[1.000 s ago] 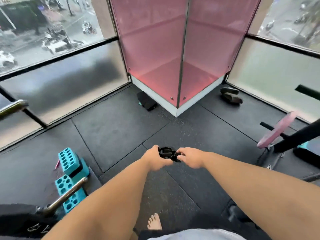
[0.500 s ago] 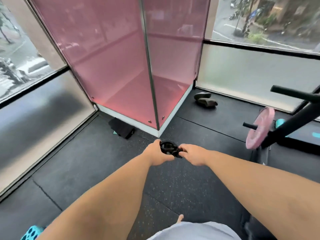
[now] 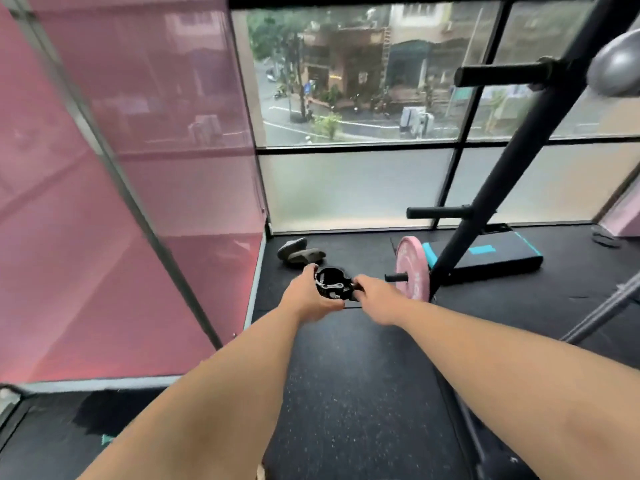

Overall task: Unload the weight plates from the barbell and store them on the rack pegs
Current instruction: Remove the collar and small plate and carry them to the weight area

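One pink weight plate (image 3: 412, 268), upright on the lowest peg (image 3: 396, 277) of the black rack (image 3: 512, 161), peg tip poking out of its left face. Two bare pegs higher up the same slanted post: a middle peg (image 3: 440, 213) just above the plate, a top peg (image 3: 502, 75) well above and to the right.

Just left of the plate, at peg height, a black barbell collar (image 3: 332, 280) held in mid-air between both hands. Left hand (image 3: 308, 299) on the collar's side away from the plate, thumb over the ring and fingers curled beneath it. Right hand (image 3: 375, 299) on the side nearest the plate, fingertips pinched on the collar's lever, knuckles just beside the peg tip.

Both forearms stretched across the view below and left of the plate, covering part of the black rubber floor (image 3: 346, 393).

Behind the plate to the right, a black pad with teal trim (image 3: 502, 259) flat on the floor, partly cut off by the rack post. Farther right, near the frame edge, a silver barbell (image 3: 602, 313) on a slant.

Left of the plate and farther back, grey slippers (image 3: 299, 252) near the frosted window (image 3: 346, 188). Far left, a pink glass partition (image 3: 138, 168). High above and right, a blurred grey ball (image 3: 616, 67).
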